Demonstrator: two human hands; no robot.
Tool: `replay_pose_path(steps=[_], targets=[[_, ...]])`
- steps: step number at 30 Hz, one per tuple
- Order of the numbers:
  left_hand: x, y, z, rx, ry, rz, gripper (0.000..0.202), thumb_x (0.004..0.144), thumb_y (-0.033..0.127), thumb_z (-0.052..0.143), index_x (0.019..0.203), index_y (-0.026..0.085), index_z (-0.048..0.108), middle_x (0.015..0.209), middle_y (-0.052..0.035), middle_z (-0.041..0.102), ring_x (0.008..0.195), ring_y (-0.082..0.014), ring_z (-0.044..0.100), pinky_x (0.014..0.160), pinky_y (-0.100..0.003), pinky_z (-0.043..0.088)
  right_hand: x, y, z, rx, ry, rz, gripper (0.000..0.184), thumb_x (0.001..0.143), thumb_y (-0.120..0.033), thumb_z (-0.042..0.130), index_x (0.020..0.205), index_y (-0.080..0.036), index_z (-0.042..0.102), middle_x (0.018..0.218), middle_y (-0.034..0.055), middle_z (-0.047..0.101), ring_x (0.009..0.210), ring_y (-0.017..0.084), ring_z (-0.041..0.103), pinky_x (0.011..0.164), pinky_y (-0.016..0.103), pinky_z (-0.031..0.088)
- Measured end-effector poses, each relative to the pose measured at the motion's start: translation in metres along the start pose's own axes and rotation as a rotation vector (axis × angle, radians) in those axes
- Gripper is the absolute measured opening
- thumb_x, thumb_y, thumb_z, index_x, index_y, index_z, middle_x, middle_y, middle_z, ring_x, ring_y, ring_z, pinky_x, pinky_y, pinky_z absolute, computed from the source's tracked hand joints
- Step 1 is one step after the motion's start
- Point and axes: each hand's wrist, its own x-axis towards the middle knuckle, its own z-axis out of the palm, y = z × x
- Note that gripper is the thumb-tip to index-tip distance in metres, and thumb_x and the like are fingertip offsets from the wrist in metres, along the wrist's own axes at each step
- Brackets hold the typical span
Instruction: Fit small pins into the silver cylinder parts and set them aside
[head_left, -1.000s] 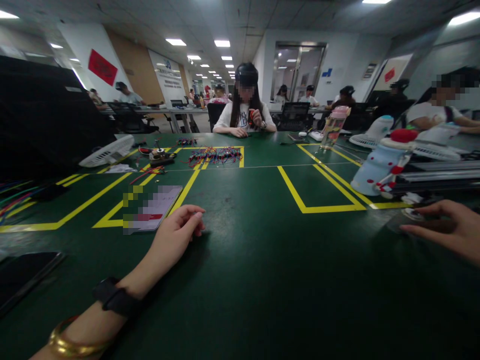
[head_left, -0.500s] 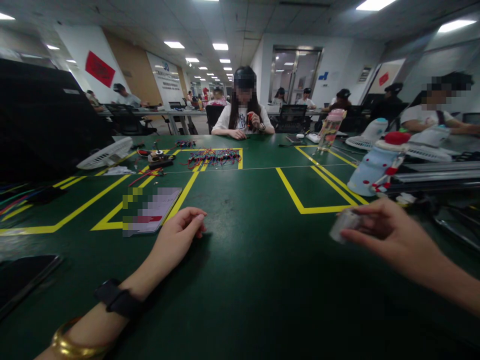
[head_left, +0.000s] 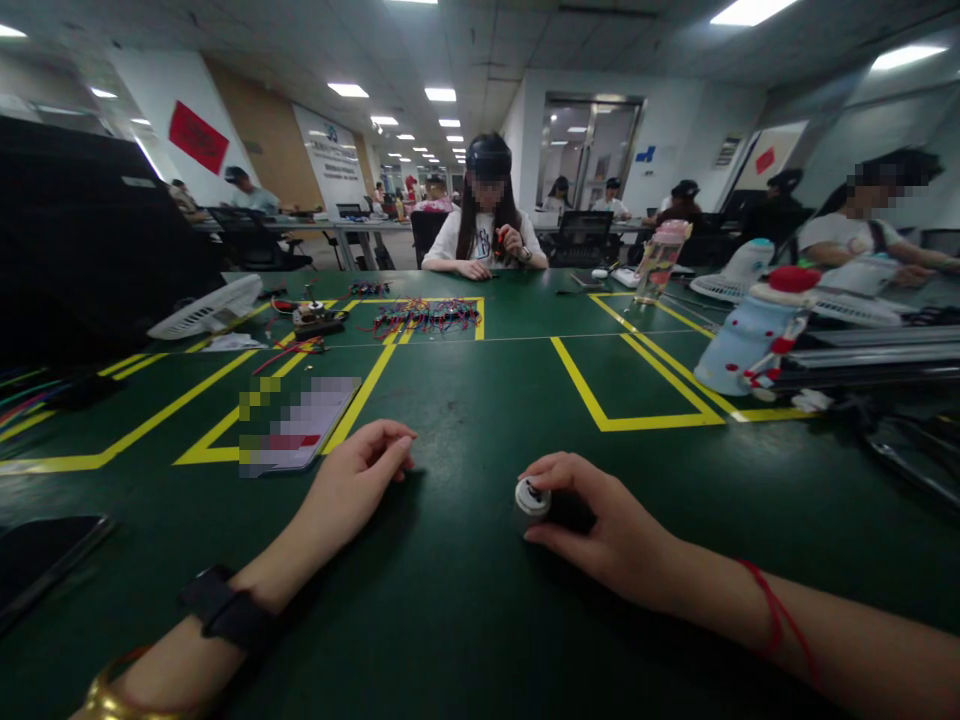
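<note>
Thumb and forefinger of my right hand are closed around a small silver metal cylinder. It stands roughly upright at the table's middle, its pale round top with a dark centre facing up. Whether its base touches the table I cannot tell. To the left, my left hand rests with its fingers loosely curled and the thumb against them; nothing shows in it. It is beside a blurred-out phone-like slab. A gap of green table separates the two hands.
Tangled wires with small parts lie farther back. A blue bottle with a red top, a pink-lidded bottle and metal bars are at right. A dark phone lies at left. Across the table sits a person.
My right hand has carried the metal cylinder leftward from the table's right side to the middle. The cylinder was tilted and is now roughly upright. My left hand has hardly moved.
</note>
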Motion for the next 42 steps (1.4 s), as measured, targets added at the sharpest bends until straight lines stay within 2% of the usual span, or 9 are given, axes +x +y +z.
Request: replay_pose_path(steps=[5,9,12,17,23,29,34,39,42], targets=[[-0.009,0.012,0.006,0.106,-0.051,0.071,0.022,0.085,0.037,0.056,0.099,0.024,0.066,0.081,-0.0020,0.068,0.075,-0.0220,0.062,0.069,-0.033,0.047,0.003,-0.002,0.003,0.023,-0.003,0.140,0.043,0.075,-0.035,0.070,0.110,-0.024,0.048,0.110,0.0043,0.058,0.100,0.015,0.057,0.090,0.035,0.047],[-0.024,0.039,0.025,0.056,-0.201,0.183,0.024,0.089,0.034,0.052,0.104,0.028,0.068,0.099,-0.0039,0.070,0.089,-0.0236,0.063,0.078,-0.036,0.048,0.005,-0.001,0.006,0.206,0.014,0.240,0.062,0.067,-0.034,0.077,0.115,-0.024,0.038,0.107,0.0024,0.060,0.101,0.014,0.059,0.092,0.034,0.047],[-0.033,0.060,0.043,-0.005,-0.306,0.298,0.025,0.091,0.032,0.049,0.106,0.030,0.070,0.106,-0.0042,0.069,0.098,-0.0232,0.062,0.088,-0.037,0.047,0.007,0.001,0.007,0.260,0.005,0.267,0.065,0.064,-0.036,0.079,0.114,-0.023,0.039,0.103,0.0016,0.062,0.097,0.014,0.060,0.089,0.033,0.048],[-0.033,0.076,0.056,-0.025,-0.250,0.311,0.016,0.085,0.033,0.061,0.090,0.028,0.075,0.093,-0.0045,0.068,0.089,-0.0221,0.062,0.081,-0.035,0.049,0.008,0.002,0.006,0.271,-0.017,0.245,0.061,0.065,-0.037,0.078,0.112,-0.022,0.042,0.102,0.0008,0.062,0.095,0.012,0.060,0.084,0.029,0.049],[-0.030,0.066,0.048,-0.067,-0.126,0.263,0.015,0.084,0.034,0.062,0.088,0.027,0.075,0.087,-0.0039,0.066,0.085,-0.0218,0.061,0.077,-0.035,0.047,0.007,-0.003,-0.001,0.051,-0.026,0.207,0.053,0.069,-0.033,0.073,0.115,-0.022,0.047,0.102,0.0019,0.060,0.090,0.013,0.058,0.080,0.028,0.047],[-0.030,0.037,0.056,0.248,-0.261,0.325,0.012,0.080,0.037,0.068,0.087,0.036,0.077,0.098,-0.0025,0.066,0.095,-0.0254,0.056,0.082,-0.041,0.041,0.005,-0.001,-0.010,-0.087,-0.022,0.147,0.036,0.070,-0.026,0.067,0.103,-0.020,0.056,0.100,0.0026,0.058,0.088,0.013,0.054,0.077,0.027,0.045],[-0.029,0.034,0.064,0.397,-0.258,0.339,0.014,0.079,0.042,0.067,0.089,0.043,0.076,0.101,-0.0012,0.066,0.097,-0.0278,0.054,0.080,-0.043,0.039,0.005,0.000,-0.009,-0.089,-0.040,0.154,0.034,0.071,-0.024,0.066,0.102,-0.020,0.055,0.098,0.0022,0.057,0.087,0.012,0.053,0.076,0.026,0.044],[-0.024,0.039,0.051,0.200,-0.270,0.284,0.021,0.084,0.037,0.061,0.101,0.036,0.074,0.104,-0.0026,0.068,0.099,-0.0258,0.058,0.086,-0.042,0.042,0.005,-0.001,-0.010,-0.082,-0.058,0.165,0.034,0.072,-0.025,0.065,0.104,-0.020,0.054,0.100,0.0022,0.056,0.088,0.012,0.053,0.078,0.026,0.044],[-0.017,0.035,0.029,-0.028,-0.160,0.147,0.027,0.091,0.039,0.050,0.099,0.026,0.072,0.097,-0.0046,0.070,0.087,-0.0222,0.063,0.080,-0.036,0.047,0.005,-0.001,-0.011,-0.065,-0.073,0.172,0.035,0.072,-0.027,0.066,0.105,-0.021,0.053,0.102,0.0026,0.056,0.089,0.012,0.053,0.079,0.027,0.045]])
